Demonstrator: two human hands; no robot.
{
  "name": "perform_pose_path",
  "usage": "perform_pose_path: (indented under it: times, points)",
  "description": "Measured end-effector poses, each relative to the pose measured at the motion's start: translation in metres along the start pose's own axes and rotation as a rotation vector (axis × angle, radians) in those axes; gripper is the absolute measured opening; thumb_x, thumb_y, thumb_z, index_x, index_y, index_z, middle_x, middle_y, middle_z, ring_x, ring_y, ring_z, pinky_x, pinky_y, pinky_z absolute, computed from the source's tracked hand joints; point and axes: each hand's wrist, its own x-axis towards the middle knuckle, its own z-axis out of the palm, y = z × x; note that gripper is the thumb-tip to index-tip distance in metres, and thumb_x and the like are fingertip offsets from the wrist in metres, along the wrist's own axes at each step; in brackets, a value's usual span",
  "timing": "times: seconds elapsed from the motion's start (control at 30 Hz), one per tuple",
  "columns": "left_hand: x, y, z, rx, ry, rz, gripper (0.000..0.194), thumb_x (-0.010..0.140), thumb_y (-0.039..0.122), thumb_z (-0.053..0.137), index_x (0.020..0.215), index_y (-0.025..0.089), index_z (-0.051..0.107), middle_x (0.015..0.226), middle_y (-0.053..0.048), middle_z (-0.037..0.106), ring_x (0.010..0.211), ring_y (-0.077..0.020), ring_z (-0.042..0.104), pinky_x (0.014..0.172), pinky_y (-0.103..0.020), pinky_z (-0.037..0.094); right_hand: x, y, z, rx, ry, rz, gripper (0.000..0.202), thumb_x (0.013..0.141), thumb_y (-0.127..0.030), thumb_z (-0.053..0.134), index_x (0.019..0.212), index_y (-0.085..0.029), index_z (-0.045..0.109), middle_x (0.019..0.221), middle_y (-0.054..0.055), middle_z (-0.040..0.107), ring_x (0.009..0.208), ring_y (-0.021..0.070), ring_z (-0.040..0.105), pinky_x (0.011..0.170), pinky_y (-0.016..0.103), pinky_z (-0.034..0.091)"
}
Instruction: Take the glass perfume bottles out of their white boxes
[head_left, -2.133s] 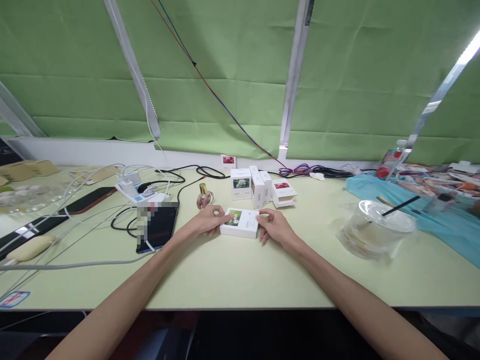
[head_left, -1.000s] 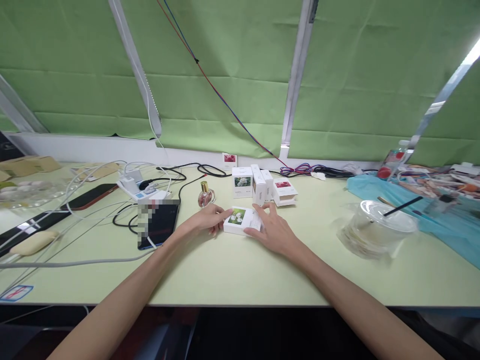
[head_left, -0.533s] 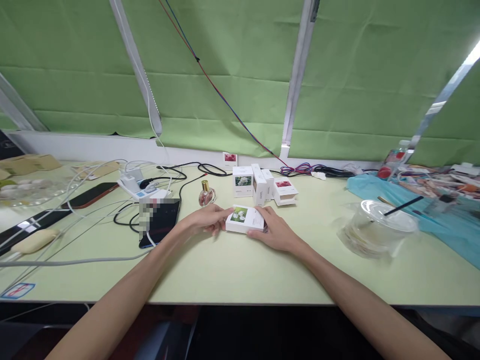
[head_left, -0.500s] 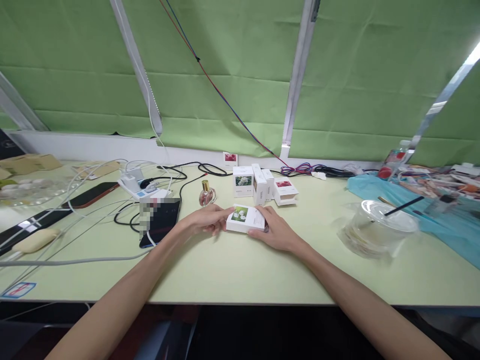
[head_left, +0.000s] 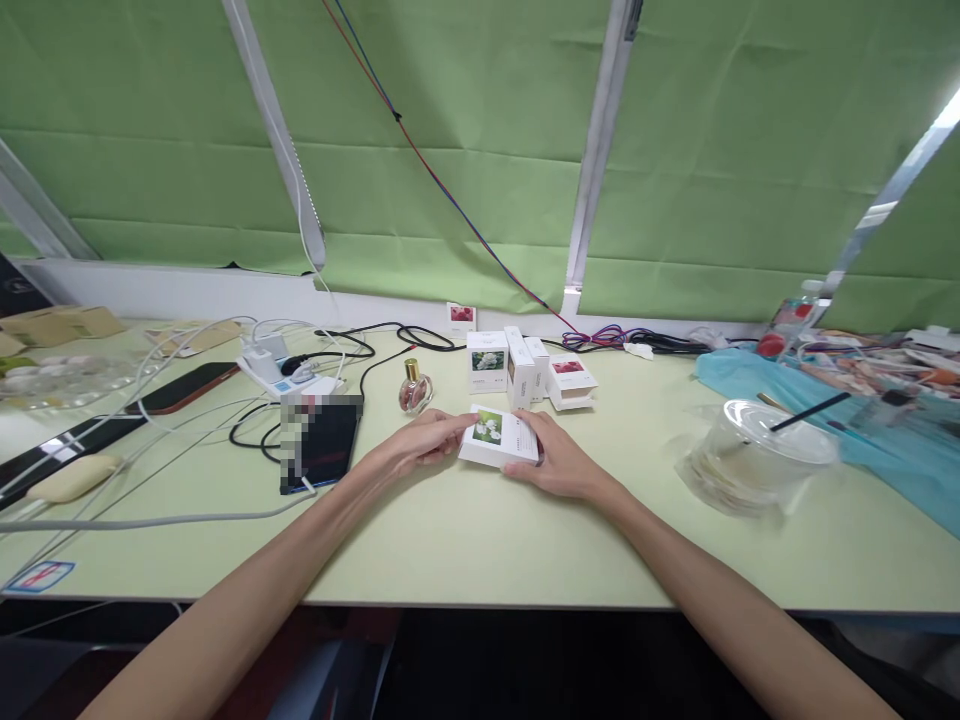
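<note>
A small white cardboard box [head_left: 510, 440] with a picture of white flowers on a green ground lies between my hands, a little tilted over the table. My right hand [head_left: 562, 455] grips its right end, thumb along the near side and fingers behind. At the left end my left hand [head_left: 435, 437] has its fingers bent, a fingertip against the box's upper left corner. Just beyond my left hand stands a glass perfume bottle [head_left: 415, 393] with a gold cap. Behind the held box are a white-flower box [head_left: 487, 365], narrow white boxes [head_left: 520, 370] on edge and a pink-flower box [head_left: 571, 380].
Left on the table [head_left: 420, 550] are a black phone [head_left: 334, 440], a power strip [head_left: 281, 375] and tangled cables. To the right stands a lidded plastic cup [head_left: 761, 455] with a black straw, near blue plastic sheeting [head_left: 885, 470]. A small pink-flower card [head_left: 461, 318] leans on the back ledge.
The held box has shifted slightly right and tilted, its left end turning a little. My left fingers have drawn closer together at its left end. My right hand keeps its grip.
</note>
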Motion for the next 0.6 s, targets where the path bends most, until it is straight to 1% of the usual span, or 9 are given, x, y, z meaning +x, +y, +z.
perform_pose_path:
  times: [0.1, 0.3, 0.43, 0.6]
  points:
    - [-0.001, 0.000, 0.003, 0.021, 0.023, 0.003, 0.058, 0.073, 0.070, 0.066, 0.057, 0.018, 0.048, 0.049, 0.004, 0.039, 0.038, -0.0048, 0.025, 0.037, -0.023, 0.010, 0.001, 0.002, 0.001, 0.005, 0.001, 0.011, 0.076, 0.081, -0.046, 0.072, 0.145, -0.018, 0.041, 0.141, 0.016, 0.049, 0.131, 0.0292, 0.048, 0.112, 0.046, 0.037]
    - [-0.001, 0.002, 0.012, 0.046, 0.129, -0.027, 0.057, 0.082, 0.066, 0.058, 0.056, 0.018, 0.048, 0.045, 0.005, 0.039, 0.034, -0.0047, 0.025, 0.035, -0.023, 0.012, 0.001, 0.005, 0.001, 0.016, 0.024, 0.020, 0.077, 0.080, -0.046, 0.074, 0.144, -0.018, 0.042, 0.139, 0.015, 0.051, 0.131, 0.0302, 0.047, 0.111, 0.047, 0.037]
    - [0.000, 0.000, 0.012, 0.141, 0.111, -0.028, 0.062, 0.085, 0.070, 0.052, 0.053, 0.018, 0.049, 0.042, 0.003, 0.042, 0.030, -0.0062, 0.029, 0.033, -0.024, 0.016, 0.001, 0.004, 0.000, -0.009, 0.033, 0.024, 0.076, 0.081, -0.045, 0.072, 0.144, -0.017, 0.041, 0.139, 0.016, 0.051, 0.131, 0.0297, 0.047, 0.112, 0.047, 0.037]
    - [0.003, -0.006, 0.006, 0.181, 0.082, 0.049, 0.064, 0.082, 0.075, 0.052, 0.054, 0.018, 0.048, 0.042, 0.004, 0.041, 0.031, -0.0062, 0.031, 0.032, -0.022, 0.019, 0.000, 0.002, 0.000, -0.037, 0.028, 0.031, 0.077, 0.082, -0.046, 0.071, 0.145, -0.015, 0.040, 0.138, 0.016, 0.049, 0.131, 0.0297, 0.047, 0.112, 0.046, 0.037]
